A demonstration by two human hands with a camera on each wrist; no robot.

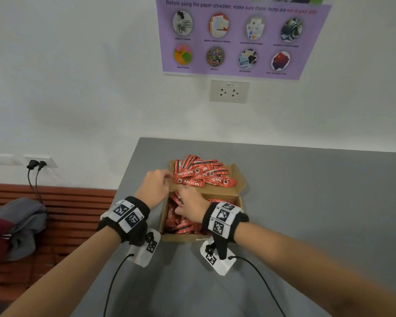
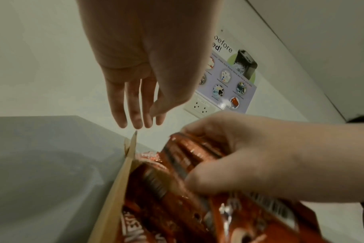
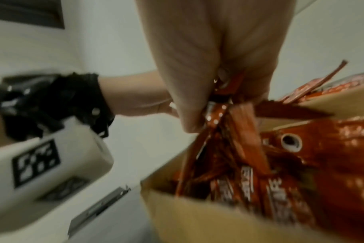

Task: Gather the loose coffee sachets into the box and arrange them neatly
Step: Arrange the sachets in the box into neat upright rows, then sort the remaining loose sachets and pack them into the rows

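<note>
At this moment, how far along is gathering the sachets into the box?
Partly done. The box already holds many sachets, jumbled rather than lined up. The right hand grips a bundle of sachets over it; the left hand reaches open-fingered toward the loose pile still lying on the open lid.

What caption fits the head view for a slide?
Right hand grips coffee sachets over the box; open left hand reaches the pile on its lid.

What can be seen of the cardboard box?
The cardboard box is plain brown, open-topped, standing on the grey table. Its lid flap lies folded back flat, heaped with red Nescafe sachets; more fill the inside. The right hand grips a bundle inside; the left hand is at the flap's left edge.
</note>
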